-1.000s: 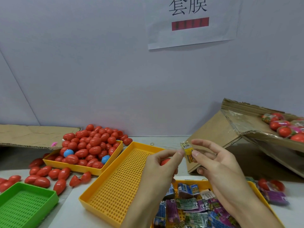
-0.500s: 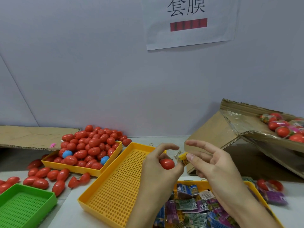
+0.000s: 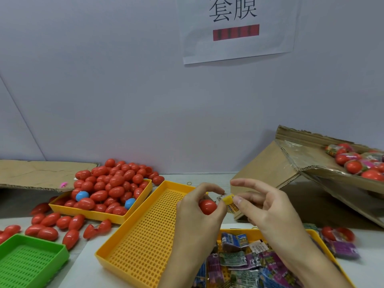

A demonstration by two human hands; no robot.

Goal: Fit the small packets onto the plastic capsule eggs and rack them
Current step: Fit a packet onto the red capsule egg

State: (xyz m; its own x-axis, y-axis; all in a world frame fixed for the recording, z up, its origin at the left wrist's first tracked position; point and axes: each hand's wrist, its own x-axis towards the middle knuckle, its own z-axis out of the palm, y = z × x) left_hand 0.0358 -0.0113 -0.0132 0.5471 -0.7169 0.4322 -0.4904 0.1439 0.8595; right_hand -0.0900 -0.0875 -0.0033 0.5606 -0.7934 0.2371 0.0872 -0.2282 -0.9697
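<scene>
In the last second you've lowered the packet (image 3: 228, 201) from upright at your fingertips to the egg (image 3: 208, 207), so fitting is about to start. Your left hand (image 3: 199, 208) curls around the red egg, held above the empty yellow tray (image 3: 145, 229). Your right hand (image 3: 268, 206) pinches the yellow packet at thumb and finger, other fingers spread, its mouth just beside the egg's tip.

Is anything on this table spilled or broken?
Yes. Red eggs lie loose on the table, outside the heaped yellow tray. One near its front looks split open into two halves.
</scene>
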